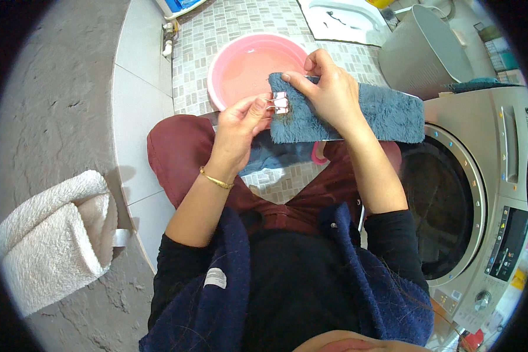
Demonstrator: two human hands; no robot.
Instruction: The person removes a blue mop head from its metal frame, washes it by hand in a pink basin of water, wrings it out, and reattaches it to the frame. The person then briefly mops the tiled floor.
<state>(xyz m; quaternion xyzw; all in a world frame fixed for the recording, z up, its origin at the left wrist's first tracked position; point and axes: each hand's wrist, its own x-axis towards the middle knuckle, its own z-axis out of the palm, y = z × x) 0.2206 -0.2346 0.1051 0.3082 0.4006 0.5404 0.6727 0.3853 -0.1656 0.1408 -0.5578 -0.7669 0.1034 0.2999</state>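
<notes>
A blue plush cloth (387, 110), long and flat, stretches across above my knees, with a white edge showing at its rim. At its left end sits a metal binder clip (280, 103), with dark stained fibres just beside it. My left hand (246, 116) pinches the clip's wire handles between thumb and fingers. Over the cloth lies my right hand (332, 90), its thumb on the top left edge and its index finger curled; the other fingers are mostly hidden. Below the cloth hangs a darker blue fabric (270, 154), between my knees.
A pink basin (218, 72) with water stands on the tiled floor ahead. On the right are a front-loading washing machine (479, 114) and a grey bucket (416, 53). A white squat pan (343, 22) lies beyond. Left, a cream fleece cloth (57, 242) rests on a grey ledge (70, 88).
</notes>
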